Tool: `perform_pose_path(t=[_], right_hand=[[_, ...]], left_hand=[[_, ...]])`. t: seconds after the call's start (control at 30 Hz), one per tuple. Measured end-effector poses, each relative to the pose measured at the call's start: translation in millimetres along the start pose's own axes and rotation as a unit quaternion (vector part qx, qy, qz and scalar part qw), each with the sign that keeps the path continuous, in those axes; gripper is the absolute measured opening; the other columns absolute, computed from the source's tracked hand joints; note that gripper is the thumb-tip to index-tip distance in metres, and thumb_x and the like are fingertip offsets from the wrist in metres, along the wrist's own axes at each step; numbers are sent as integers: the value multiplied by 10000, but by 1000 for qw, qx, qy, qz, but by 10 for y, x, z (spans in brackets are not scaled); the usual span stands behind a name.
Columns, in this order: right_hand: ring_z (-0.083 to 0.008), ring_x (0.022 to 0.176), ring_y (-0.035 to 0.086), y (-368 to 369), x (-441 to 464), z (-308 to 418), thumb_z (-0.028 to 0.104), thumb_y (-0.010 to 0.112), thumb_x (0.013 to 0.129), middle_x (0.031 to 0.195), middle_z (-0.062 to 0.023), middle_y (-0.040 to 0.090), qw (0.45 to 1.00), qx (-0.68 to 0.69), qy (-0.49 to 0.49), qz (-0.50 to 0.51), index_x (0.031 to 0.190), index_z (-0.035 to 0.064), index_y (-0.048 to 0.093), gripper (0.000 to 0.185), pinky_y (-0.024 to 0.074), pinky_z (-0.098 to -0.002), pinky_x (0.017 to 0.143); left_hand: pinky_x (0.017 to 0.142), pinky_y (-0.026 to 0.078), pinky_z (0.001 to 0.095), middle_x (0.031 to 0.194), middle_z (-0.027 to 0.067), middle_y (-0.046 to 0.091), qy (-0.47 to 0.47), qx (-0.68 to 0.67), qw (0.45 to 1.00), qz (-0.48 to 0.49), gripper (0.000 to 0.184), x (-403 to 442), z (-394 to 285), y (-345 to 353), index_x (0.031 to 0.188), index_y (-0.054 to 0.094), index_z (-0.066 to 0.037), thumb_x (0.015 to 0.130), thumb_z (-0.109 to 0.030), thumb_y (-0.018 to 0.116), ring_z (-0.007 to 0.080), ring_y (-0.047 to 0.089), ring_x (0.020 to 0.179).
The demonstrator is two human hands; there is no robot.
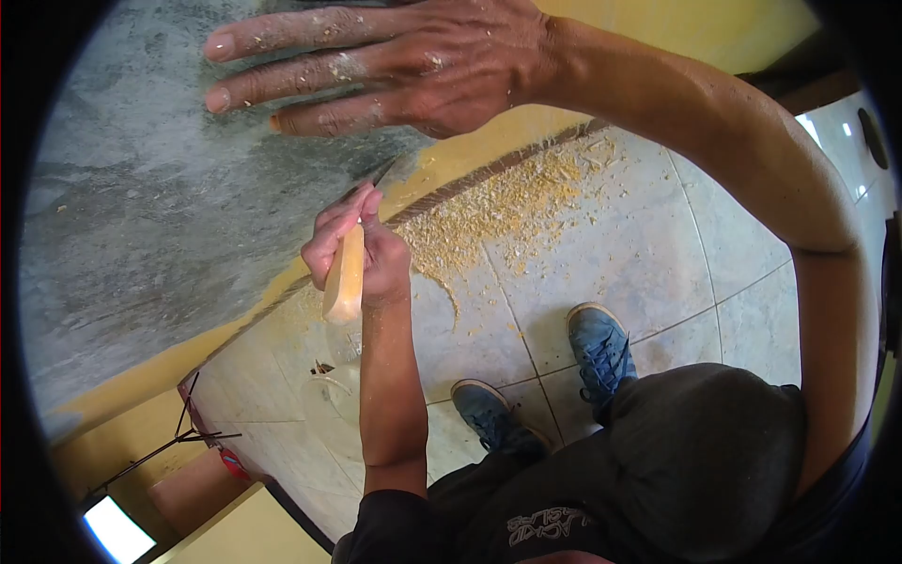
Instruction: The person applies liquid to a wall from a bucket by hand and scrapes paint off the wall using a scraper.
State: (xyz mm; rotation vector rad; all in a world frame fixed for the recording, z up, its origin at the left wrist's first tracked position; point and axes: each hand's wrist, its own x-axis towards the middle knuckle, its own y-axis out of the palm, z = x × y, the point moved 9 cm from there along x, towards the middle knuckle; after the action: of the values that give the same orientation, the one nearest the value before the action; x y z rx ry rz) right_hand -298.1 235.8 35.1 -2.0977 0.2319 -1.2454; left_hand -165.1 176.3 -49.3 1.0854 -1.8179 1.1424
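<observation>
My left hand (362, 249) is wrapped round the pale wooden handle of a scraper (346, 277). Its dark blade (383, 171) points up towards the lower edge of the wall, where yellow paint meets a bare grey area; whether it touches is hard to tell. My right hand (404, 70), dusted with flakes, is stretched out over the grey wall (169, 188) with fingers apart and nothing held. I cannot tell whether its palm presses on the surface.
Yellow and whitish flakes (507, 202) lie heaped on the tiled floor (648, 244) along the wall's foot. Both my blue shoes (599, 348) stand on the tiles. At lower left are a thin black stand (188, 434), a bright light panel (117, 529) and a cream-coloured surface (249, 531).
</observation>
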Motion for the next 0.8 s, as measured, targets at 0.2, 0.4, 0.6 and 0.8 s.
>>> perform_pose_path(t=[0.2,0.4,0.6,0.8], right_hand=[[-290,1568,104,45,-30,15,371,364,1035,1672,-69,254,981,-135,-43,-135,1329,142,595,438,15,-467,1306],[-277,1568,112,43,-22,23,363,409,1009,1668,-60,268,980,-126,-31,-154,1301,152,616,416,9,-452,1310],[-286,1568,117,85,-34,20,386,418,999,1666,-63,273,977,-102,-62,-176,1256,148,645,417,15,-458,1310],[-284,1561,152,64,-60,27,355,424,1023,1654,-72,302,976,-101,-49,-188,1238,128,647,384,41,-463,1309]], left_hand=[[727,634,341,945,209,712,-14,-17,1000,-5,284,-92,67,36,1014,558,24,796,173,662,303,737,835],[728,640,373,957,256,693,21,-47,999,0,333,-108,7,-98,1091,462,19,844,200,593,299,723,836],[728,632,363,918,231,698,27,29,996,81,274,-208,73,100,1025,507,22,845,173,649,279,725,811],[761,630,369,926,221,703,-9,-80,997,-15,284,-206,74,-63,1036,503,22,843,189,626,289,728,875]])
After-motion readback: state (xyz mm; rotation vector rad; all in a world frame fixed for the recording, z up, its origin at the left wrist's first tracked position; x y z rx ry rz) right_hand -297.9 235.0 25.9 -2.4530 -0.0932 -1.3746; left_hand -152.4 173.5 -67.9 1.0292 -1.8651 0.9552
